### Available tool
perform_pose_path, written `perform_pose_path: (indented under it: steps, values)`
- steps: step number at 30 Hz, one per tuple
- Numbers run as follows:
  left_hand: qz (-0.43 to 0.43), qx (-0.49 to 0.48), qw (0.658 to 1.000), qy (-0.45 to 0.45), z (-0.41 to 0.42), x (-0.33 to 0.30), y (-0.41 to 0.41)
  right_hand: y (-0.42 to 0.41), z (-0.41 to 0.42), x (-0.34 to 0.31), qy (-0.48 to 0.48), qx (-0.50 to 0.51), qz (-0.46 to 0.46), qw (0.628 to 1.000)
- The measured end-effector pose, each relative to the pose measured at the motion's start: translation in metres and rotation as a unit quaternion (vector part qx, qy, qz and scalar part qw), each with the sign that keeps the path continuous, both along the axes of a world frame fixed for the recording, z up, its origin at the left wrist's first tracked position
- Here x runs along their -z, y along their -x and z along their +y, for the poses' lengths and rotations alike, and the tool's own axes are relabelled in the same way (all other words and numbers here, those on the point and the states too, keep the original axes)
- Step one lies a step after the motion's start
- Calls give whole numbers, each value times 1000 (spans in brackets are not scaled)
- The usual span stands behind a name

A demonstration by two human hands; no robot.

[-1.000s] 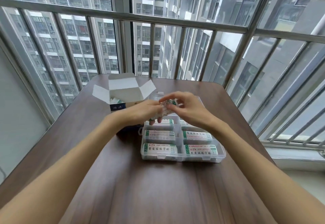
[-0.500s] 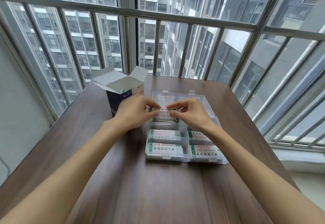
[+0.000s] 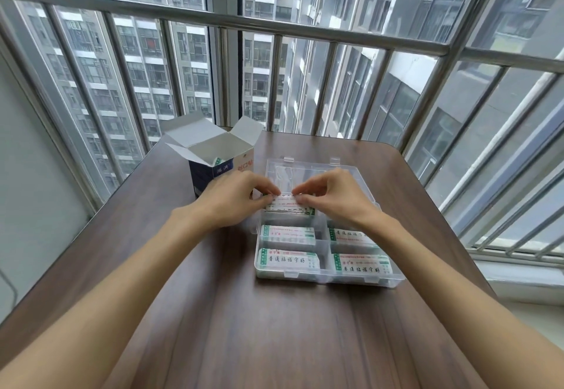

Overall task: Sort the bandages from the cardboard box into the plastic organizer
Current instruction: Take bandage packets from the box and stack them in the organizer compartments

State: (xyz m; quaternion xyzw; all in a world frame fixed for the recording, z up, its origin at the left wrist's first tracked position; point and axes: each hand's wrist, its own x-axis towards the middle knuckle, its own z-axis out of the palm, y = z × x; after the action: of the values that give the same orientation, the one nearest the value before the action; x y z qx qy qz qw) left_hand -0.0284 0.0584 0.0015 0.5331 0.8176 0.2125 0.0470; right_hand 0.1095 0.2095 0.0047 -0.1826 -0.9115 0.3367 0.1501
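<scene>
Both hands pinch one stack of bandages [image 3: 288, 204] by its ends, the left hand [image 3: 235, 199] at one side and the right hand [image 3: 332, 198] at the other, likely to keep it level over the organizer [image 3: 393, 282] compartment by its left wall. Four nearer compartments already hold stacks. The cardboard box [image 3: 210, 156] stands open near the table's [image 3: 274, 327] far left corner, within reach.
</scene>
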Motion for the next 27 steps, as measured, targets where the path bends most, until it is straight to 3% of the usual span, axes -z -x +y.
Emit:
perform_pose_path:
  steps: [2,5,10,14,19,23,25,27]
  values:
    - [-51,7,999,-8,1,-1,0,2,-2,-1,-39,2,7,999]
    - [-141,29,989,-14,3,-2,5,1,1,-4,-7,27,34,999]
    - [-136,32,990,24,6,-4,6,-2,6,-7,98,27,-34,994]
    - [-122,21,992,27,6,-5,5,0,3,-10,16,0,-65,998]
    - [10,2,999,46,6,-11,-2,1,-9,-12,-163,-11,-107,981]
    - [61,11,997,42,6,-14,-5,4,-15,-13,-273,-2,-119,955]
    - [63,14,997,49,6,-14,-4,6,-17,-14,-284,-7,-122,951]
    - [60,21,997,48,7,-14,-4,7,-17,-22,-228,-7,-150,962]
